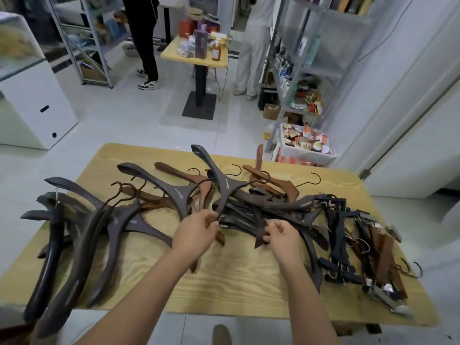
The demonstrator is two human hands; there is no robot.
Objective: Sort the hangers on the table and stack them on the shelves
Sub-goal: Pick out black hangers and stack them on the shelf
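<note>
Dozens of hangers (pixel 114 227) cover the worktop (pixel 224 282); left grip (pixel 196 231) pinches a grey hanger (pixel 225 188), right grip (pixel 282 235) curls round a brown hanger (pixel 258 220); floor bin (pixel 306 156) holds packets (pixel 306 140)

Left hand (pixel 196 231) pinches dark hanger (pixel 225 186); right hand (pixel 282 235) grips brown hanger (pixel 258 220).

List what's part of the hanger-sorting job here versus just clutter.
Job: left hand, pinching a dark grey hanger; right hand, gripping a dark brown hanger; clip hangers; wooden table; metal shelving.
Clutter: side table, orange pump bottle, purple box, white bin of packets, white cabinet.
</note>
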